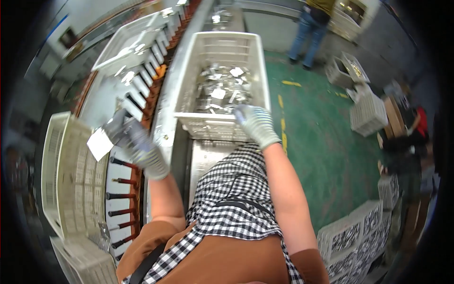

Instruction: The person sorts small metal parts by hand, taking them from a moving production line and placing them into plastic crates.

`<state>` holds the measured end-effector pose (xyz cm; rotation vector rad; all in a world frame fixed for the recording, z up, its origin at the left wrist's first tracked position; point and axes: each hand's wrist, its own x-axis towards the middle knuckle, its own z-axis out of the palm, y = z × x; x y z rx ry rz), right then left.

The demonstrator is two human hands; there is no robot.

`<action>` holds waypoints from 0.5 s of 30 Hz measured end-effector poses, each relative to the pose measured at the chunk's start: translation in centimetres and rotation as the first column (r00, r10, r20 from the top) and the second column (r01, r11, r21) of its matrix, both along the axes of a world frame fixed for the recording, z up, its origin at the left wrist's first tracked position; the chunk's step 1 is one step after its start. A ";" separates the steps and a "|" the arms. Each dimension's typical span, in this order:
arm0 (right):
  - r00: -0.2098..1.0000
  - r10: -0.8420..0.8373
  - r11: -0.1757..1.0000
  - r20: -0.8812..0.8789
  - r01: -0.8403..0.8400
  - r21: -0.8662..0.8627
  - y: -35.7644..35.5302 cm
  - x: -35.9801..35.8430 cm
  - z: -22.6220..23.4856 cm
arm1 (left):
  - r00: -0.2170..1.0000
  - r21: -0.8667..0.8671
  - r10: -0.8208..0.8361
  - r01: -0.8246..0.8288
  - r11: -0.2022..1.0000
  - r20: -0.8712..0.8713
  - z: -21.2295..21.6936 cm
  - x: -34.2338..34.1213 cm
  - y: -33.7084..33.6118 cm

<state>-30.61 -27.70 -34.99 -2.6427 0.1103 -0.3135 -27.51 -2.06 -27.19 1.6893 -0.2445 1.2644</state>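
My left hand (142,149), in a grey knit glove, grips a clear plastic packet (113,130) with a white paper slip (99,143) hanging from it, above the conveyor with red pegs (124,182). The image there is blurred by motion. My right hand (257,124), also gloved, rests on the near rim of a white plastic crate (208,124). That crate is filled with several shiny clear packets (220,90). Whether the right fingers hold a packet cannot be told.
A stack of white crates (71,180) stands at my left, another crate (132,42) farther along the line. On the green floor at right lie more crates (368,113), some stacked with parts (352,236). Another person (309,28) stands at the far end.
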 end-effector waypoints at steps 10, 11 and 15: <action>0.999 -0.004 0.997 -0.040 0.001 -0.077 0.5 0.3 0.2 | 0.705 0.347 -0.270 0.599 0.721 -0.656 -7.1 0.7 -0.8; 1.000 0.003 0.996 0.012 -0.002 -0.087 0.4 0.5 -0.3 | 0.800 0.380 -0.212 0.477 0.792 -0.562 -8.0 0.7 0.1; 1.000 0.003 0.996 0.007 -0.003 -0.091 0.3 0.4 0.1 | 0.899 0.225 -0.073 0.185 0.957 -0.431 -7.8 1.0 3.3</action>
